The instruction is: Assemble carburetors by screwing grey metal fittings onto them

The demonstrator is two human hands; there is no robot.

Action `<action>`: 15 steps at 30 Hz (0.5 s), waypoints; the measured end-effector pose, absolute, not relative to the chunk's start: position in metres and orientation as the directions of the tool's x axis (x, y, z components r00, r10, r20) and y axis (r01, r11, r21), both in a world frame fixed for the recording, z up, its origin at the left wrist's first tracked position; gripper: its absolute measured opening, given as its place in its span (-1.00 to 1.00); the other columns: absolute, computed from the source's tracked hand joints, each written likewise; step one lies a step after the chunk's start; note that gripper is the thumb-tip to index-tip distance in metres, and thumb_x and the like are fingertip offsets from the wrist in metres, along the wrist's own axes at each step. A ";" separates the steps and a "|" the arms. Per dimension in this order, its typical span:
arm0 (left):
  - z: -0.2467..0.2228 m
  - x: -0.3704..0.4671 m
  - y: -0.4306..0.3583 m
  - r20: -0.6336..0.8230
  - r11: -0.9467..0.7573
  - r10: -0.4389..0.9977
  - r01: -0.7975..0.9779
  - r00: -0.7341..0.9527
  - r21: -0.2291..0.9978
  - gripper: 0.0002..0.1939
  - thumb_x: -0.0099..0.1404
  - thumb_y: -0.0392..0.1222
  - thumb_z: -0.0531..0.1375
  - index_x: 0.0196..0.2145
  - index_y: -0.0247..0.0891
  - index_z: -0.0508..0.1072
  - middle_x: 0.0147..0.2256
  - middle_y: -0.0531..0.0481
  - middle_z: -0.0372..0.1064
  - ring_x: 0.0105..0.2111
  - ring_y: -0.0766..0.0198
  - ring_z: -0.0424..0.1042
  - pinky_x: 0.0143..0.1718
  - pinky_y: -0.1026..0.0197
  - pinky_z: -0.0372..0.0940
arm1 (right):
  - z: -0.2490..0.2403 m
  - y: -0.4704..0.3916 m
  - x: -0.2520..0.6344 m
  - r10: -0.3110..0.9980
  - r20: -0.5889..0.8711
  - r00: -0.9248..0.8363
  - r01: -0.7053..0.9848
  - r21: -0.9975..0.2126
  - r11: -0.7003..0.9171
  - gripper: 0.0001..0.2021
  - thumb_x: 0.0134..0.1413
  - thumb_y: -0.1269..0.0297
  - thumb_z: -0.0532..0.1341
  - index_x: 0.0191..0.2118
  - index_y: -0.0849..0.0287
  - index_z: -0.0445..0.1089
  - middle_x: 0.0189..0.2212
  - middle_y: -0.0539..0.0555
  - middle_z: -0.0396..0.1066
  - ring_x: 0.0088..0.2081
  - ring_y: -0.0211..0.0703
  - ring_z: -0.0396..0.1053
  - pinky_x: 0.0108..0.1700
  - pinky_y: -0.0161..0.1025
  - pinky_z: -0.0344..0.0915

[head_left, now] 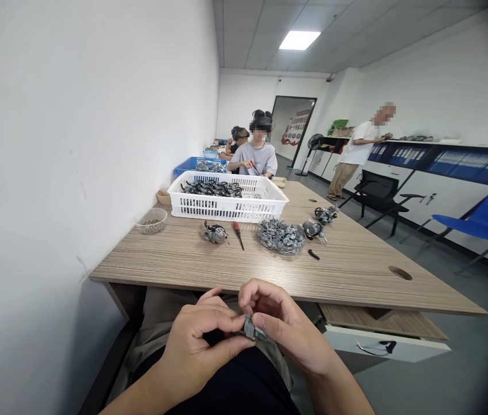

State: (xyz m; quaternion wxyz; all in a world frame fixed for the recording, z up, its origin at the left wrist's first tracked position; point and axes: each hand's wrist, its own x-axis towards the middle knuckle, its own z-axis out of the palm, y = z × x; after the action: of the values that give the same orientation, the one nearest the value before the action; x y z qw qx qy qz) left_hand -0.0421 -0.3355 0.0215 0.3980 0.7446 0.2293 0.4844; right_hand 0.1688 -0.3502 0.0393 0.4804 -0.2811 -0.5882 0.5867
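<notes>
Between my two hands, above my lap and just before the table's front edge, is a small grey metal part point(249, 328). My left hand point(203, 331) pinches it from the left with thumb and fingertips. From the other side my right hand point(284, 323) grips it, thumb on top and fingers curled. Much of the part is hidden by the fingers. Beyond them on the table point(174, 259) lie a metal assembly with black pieces point(215, 233), a red-handled screwdriver point(238, 235) and a clear bowl heaped with small grey metal parts point(282, 236).
A white plastic basket point(226, 208) of black-and-grey parts stands farther back, with a blue crate point(187, 164) behind. A clear tub of small fasteners point(151, 221) sits left. Two assemblies point(313, 229) and a black piece point(313, 254) lie right. Other people point(254, 158) are beyond.
</notes>
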 end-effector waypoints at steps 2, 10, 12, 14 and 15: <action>0.020 -0.042 -0.336 0.530 -0.566 0.733 -0.050 0.427 0.823 -0.92 0.33 -0.22 0.49 -0.24 -0.07 0.71 -0.34 0.10 0.68 -0.31 0.23 0.61 0.44 -0.23 0.17 | 0.037 -0.352 0.167 0.900 0.220 -0.377 -0.255 -0.958 0.128 -0.68 0.30 -0.02 0.42 -0.13 0.13 0.47 -0.32 0.00 0.30 -0.28 -0.22 0.20 -0.23 -0.25 0.12; 0.013 -0.042 -0.332 0.554 -0.574 0.733 -0.077 0.394 0.815 -0.90 0.33 -0.22 0.50 -0.25 -0.06 0.68 -0.39 0.16 0.61 -0.37 0.30 0.57 0.42 -0.17 0.22 | 0.038 -0.357 0.163 0.938 0.149 -0.312 -0.223 -0.972 0.080 -0.66 0.28 -0.03 0.44 -0.12 0.16 0.50 -0.31 0.02 0.34 -0.27 -0.20 0.24 -0.20 -0.23 0.15; 0.013 -0.042 -0.332 0.572 -0.598 0.711 -0.077 0.408 0.798 -0.89 0.33 -0.23 0.50 -0.25 -0.06 0.67 -0.37 0.16 0.63 -0.36 0.30 0.57 0.42 -0.16 0.22 | 0.041 -0.357 0.163 0.933 0.156 -0.323 -0.245 -0.966 0.077 -0.65 0.26 -0.04 0.45 -0.14 0.16 0.51 -0.32 0.01 0.32 -0.28 -0.21 0.22 -0.21 -0.23 0.13; 0.013 -0.042 -0.332 0.588 -0.622 0.688 -0.071 0.424 0.779 -0.89 0.33 -0.23 0.50 -0.27 -0.08 0.65 -0.39 0.16 0.63 -0.37 0.30 0.57 0.40 -0.16 0.23 | 0.042 -0.358 0.162 0.930 0.150 -0.335 -0.264 -0.963 0.060 -0.63 0.23 -0.05 0.47 -0.16 0.16 0.50 -0.33 0.01 0.31 -0.28 -0.21 0.20 -0.21 -0.23 0.11; 0.012 -0.042 -0.331 0.596 -0.633 0.679 -0.068 0.428 0.771 -0.89 0.34 -0.22 0.49 -0.28 -0.09 0.64 -0.40 0.16 0.62 -0.38 0.30 0.57 0.39 -0.16 0.24 | 0.043 -0.358 0.162 0.931 0.142 -0.337 -0.269 -0.962 0.049 -0.63 0.22 -0.05 0.47 -0.16 0.17 0.50 -0.34 0.01 0.30 -0.28 -0.21 0.21 -0.21 -0.23 0.11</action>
State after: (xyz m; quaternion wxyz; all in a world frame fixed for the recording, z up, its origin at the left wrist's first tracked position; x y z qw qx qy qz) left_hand -0.0422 -0.3313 0.0125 0.3774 0.7561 0.2021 0.4950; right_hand 0.1620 -0.3576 0.0425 0.4862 -0.3083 -0.5369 0.6167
